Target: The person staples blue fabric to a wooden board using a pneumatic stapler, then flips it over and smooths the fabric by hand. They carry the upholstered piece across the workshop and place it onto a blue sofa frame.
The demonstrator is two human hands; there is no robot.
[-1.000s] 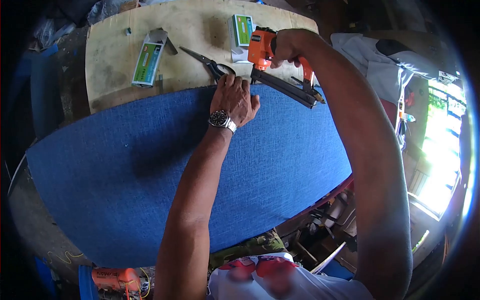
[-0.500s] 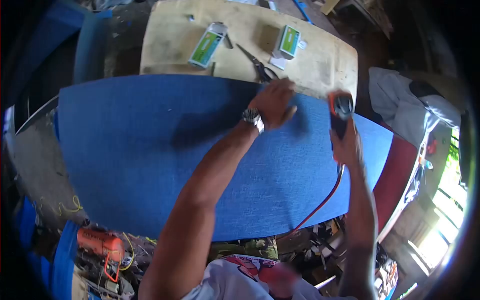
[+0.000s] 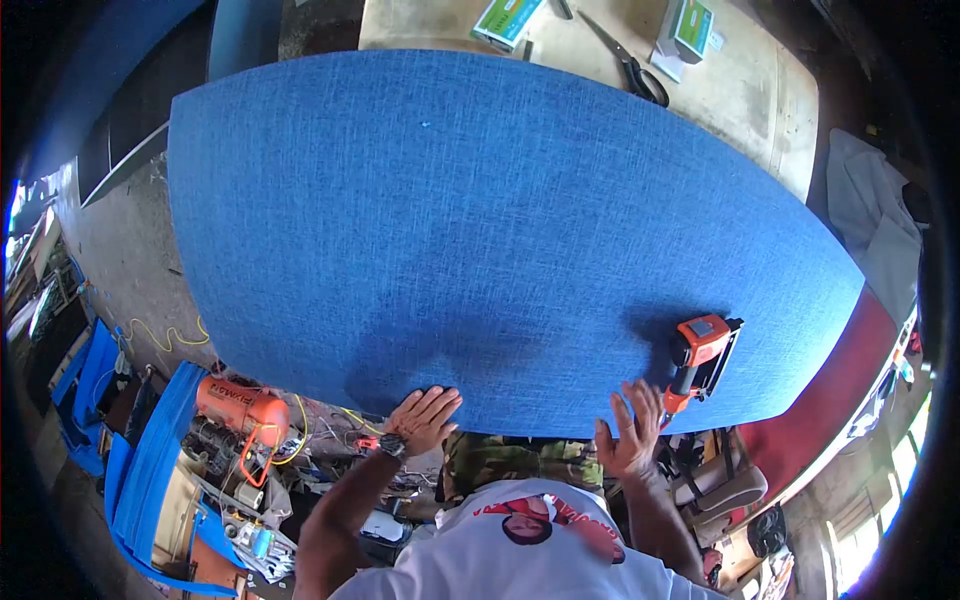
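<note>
A wide panel covered in blue fabric spans the middle of the head view. My left hand lies over its near edge, fingers stretched out and holding nothing. Farther right along that edge is my right hand, also empty, with its fingers apart. Just beside it, an orange and black staple gun rests on the fabric near the panel's lower right corner.
Beyond the far edge, a pale board carries scissors and two green-and-white boxes. An orange air compressor stands on the cluttered floor at lower left. Grey cloth and a red panel are at right.
My right hand has let go of the staple gun, which now lies on the panel. The left hand has drawn back from the far edge to the near one. The camera view has shifted too.
</note>
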